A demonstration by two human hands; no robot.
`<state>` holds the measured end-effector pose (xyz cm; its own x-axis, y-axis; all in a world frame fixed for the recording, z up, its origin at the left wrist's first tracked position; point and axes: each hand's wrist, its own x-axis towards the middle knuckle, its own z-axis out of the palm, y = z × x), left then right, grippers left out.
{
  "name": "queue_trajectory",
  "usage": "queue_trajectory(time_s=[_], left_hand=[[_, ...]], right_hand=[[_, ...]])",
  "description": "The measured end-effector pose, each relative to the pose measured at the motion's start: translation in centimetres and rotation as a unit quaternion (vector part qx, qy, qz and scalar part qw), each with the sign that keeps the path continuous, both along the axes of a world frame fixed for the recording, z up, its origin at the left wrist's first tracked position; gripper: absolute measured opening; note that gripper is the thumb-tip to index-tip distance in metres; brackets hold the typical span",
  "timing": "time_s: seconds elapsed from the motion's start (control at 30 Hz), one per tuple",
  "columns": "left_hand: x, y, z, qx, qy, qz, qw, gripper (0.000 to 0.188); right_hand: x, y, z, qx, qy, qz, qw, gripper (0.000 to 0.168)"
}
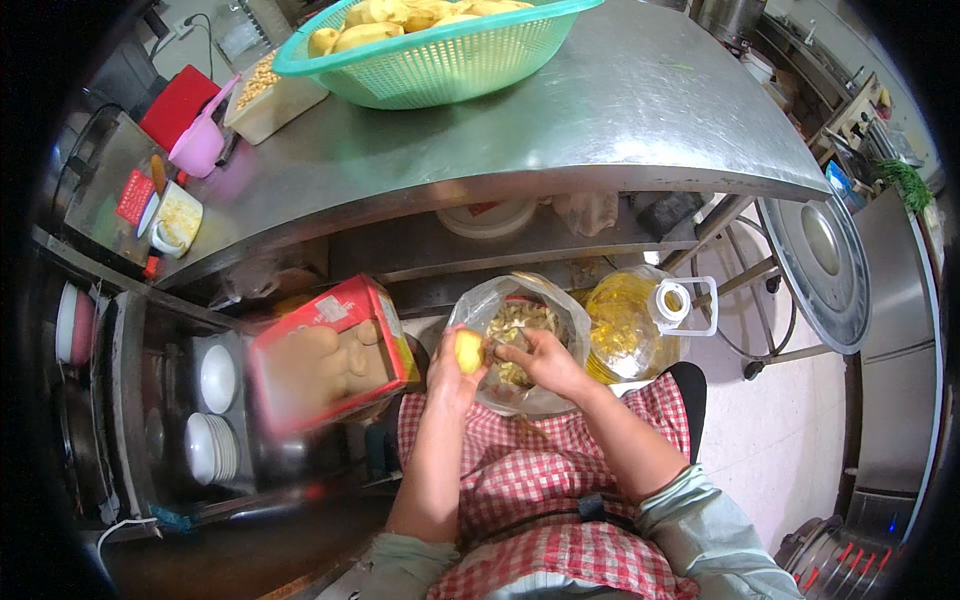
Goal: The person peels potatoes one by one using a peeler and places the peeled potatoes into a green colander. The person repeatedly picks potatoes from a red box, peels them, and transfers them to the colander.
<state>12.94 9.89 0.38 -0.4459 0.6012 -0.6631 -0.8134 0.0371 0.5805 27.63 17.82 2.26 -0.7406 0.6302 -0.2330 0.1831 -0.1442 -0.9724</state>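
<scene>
My left hand (448, 367) holds a peeled yellow potato (469, 351) above the near left rim of a clear plastic bag (574, 311). Close to the potato's right side, my right hand (546, 364) is curled around a small dark tool, mostly hidden by the fingers; its kind cannot be made out. Inside the open-mouthed bag lie brownish and pale peelings (525, 319). To the left, a red cardboard box (395, 330) contains several unpeeled potatoes (315, 349), partly blurred. A green plastic basket (442, 79) on the steel counter holds several peeled potatoes (367, 35).
A large jug of yellow oil (619, 322) stands just right of the bag. The steel counter (637, 97) overhangs a lower shelf (420, 251). White bowls (214, 446) are stacked at left. A round metal lid (817, 262) leans at right. A pink ladle (198, 146) lies on the counter.
</scene>
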Motion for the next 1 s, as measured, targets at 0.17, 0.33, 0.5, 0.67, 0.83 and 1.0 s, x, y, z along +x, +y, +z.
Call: queue_trajectory(time_s=[0.17, 0.33, 0.5, 0.67, 0.83, 1.0], left_hand=[[0.3, -1.5, 2.4, 0.035, 0.089, -0.156, 0.983, 0.029], [1.4, -0.8, 0.6, 0.002, 0.401, -0.117, 0.909, 0.028], [0.2, -0.8, 3.6, 0.078, 0.24, -0.202, 0.946, 0.036], [-0.1, -0.6, 2.5, -0.029, 0.704, -0.205, 0.679, 0.037], [-0.5, -0.5, 2.0, 0.076, 0.263, -0.157, 0.949, 0.03], [-0.3, -1.0, 1.6, 0.041, 0.027, -0.178, 0.983, 0.04]], right_hand=[[0.7, 1.4, 0.6, -0.159, 0.036, -0.081, 0.983, 0.027], [-0.5, -0.1, 2.0, -0.05, -0.1, 0.02, 0.994, 0.019], [0.1, 0.3, -0.4, -0.215, 0.142, -0.118, 0.959, 0.017], [-0.9, 0.2, -0.3, -0.137, -0.012, -0.027, 0.99, 0.021], [-0.4, 0.1, -0.3, -0.278, 0.169, -0.134, 0.936, 0.016], [-0.4, 0.2, -1.3, 0.022, 0.037, -0.101, 0.994, 0.02]])
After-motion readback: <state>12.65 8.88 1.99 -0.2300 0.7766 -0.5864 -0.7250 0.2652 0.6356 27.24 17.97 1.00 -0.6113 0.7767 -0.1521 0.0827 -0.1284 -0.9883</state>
